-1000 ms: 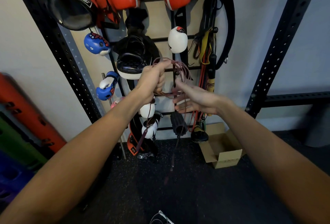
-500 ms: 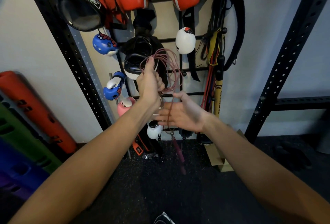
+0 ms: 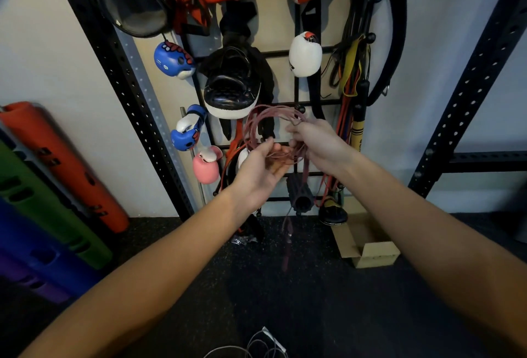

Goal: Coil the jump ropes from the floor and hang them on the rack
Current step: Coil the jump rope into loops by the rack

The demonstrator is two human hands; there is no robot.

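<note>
A dark red jump rope (image 3: 258, 119) is coiled into several loops in front of the black wall rack (image 3: 296, 52). My right hand (image 3: 316, 144) grips the coil at its upper right. My left hand (image 3: 256, 169) lies palm-up under the lower loops, with the cord across its fingers. The rope's two handles (image 3: 287, 240) dangle below my hands toward the floor. A thin pale rope (image 3: 251, 347) lies on the black floor at the bottom edge of the view.
Boxing gloves, pads and resistance bands (image 3: 350, 72) crowd the rack's pegs. An open cardboard box (image 3: 368, 243) sits on the floor at lower right. Coloured foam rollers (image 3: 51, 175) lean at left. Black perforated uprights (image 3: 467, 78) frame both sides.
The coil has come down from the raised left hand. My right hand has closed on its upper right, and my left hand has turned palm-up beneath it.
</note>
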